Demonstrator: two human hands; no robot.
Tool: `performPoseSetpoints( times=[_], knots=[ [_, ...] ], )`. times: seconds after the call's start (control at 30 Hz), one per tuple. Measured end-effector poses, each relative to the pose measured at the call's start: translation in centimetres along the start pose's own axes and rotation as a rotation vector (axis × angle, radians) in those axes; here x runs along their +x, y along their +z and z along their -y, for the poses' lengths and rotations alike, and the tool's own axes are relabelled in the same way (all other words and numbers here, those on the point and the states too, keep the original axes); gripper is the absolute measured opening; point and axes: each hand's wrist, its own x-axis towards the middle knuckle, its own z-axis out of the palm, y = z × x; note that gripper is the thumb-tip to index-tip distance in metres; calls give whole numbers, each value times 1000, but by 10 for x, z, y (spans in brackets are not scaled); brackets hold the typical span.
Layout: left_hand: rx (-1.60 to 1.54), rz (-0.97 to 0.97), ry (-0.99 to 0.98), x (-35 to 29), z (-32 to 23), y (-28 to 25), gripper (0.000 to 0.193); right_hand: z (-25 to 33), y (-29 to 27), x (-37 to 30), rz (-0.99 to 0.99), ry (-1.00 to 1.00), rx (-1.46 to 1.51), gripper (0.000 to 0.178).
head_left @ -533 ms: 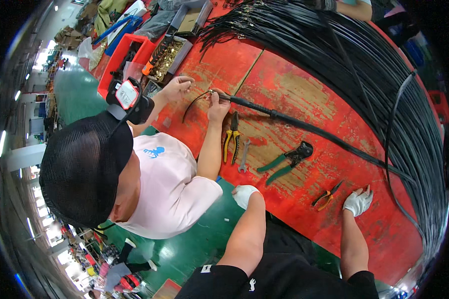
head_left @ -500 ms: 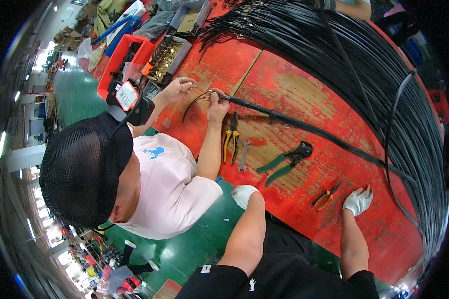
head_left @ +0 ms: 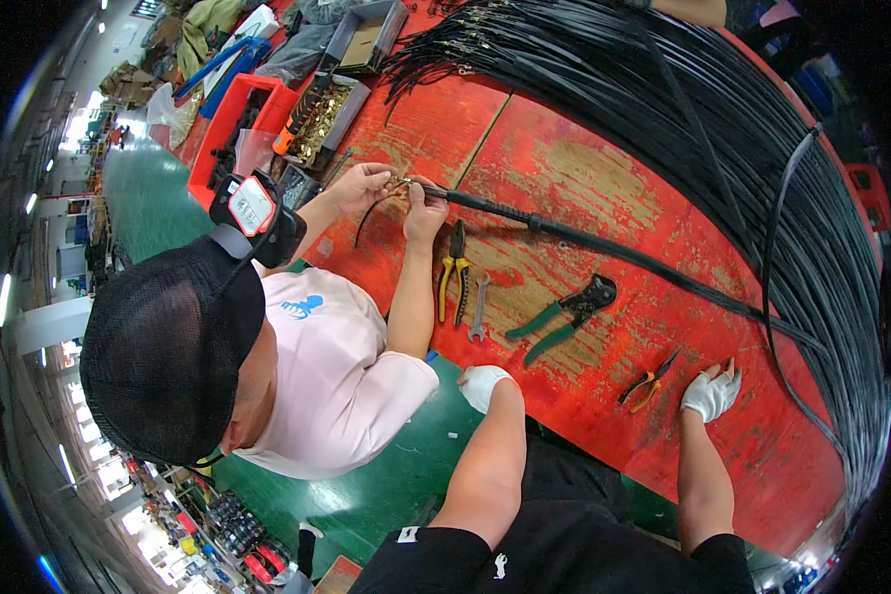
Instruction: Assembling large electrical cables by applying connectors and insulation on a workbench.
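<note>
My left hand (head_left: 484, 388), in a white glove, is curled closed at the table's near edge, its fingers mostly hidden. My right hand (head_left: 711, 393), gloved with bare fingertips showing, rests open on the red table, holding nothing. Small orange-handled pliers (head_left: 649, 381) lie just left of it. Farther left are green-handled cutters (head_left: 569, 317), an open-end wrench (head_left: 480, 307) and yellow-and-black pliers (head_left: 453, 272). A co-worker's hands (head_left: 396, 203) hold the end of a black sleeved cable (head_left: 604, 252), with a small brass-coloured piece between the fingers.
A large bundle of black cables (head_left: 653, 129) covers the table's far and right sides. A grey bin of brass parts (head_left: 332, 124) and a red bin (head_left: 223, 139) stand at the far left. The co-worker in a pink shirt (head_left: 337, 386) leans at my left. Another person's arm (head_left: 693, 10) shows at the top.
The co-worker's two hands have come together at the cable end. My own hands stay where they were, and the view has shifted slightly.
</note>
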Motion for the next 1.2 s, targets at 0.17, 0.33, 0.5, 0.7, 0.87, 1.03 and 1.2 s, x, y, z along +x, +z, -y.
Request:
performPoseSetpoints(
  times=[0.17, 0.33, 0.5, 0.7, 0.87, 1.03, 1.2],
  knots=[
    [-3, -10, -4, -2, 0, 2, 49, -2, -1, 0, 6, 4, -7, 40],
    [62, -105, 88, -6, 2, 4, 47, -2, -1, 1, 19, 19, -15, 40],
    [86, -134, 140, 2, 6, 10, 47, 0, 4, -1, 20, 20, -5, 40],
    [63, -94, 129, -4, 4, 6, 47, -4, 5, 0, 25, 24, 5, 40],
    [35, -59, 116, -3, 1, 2, 48, -3, 7, -1, 28, 20, 9, 41],
    [-26, -1, 48, -8, -2, -6, 49, -5, 7, -1, 17, 17, 8, 41],
    [-26, 3, 43, -6, 1, -6, 50, -4, 3, -1, 12, 8, 32, 41]
  ],
)
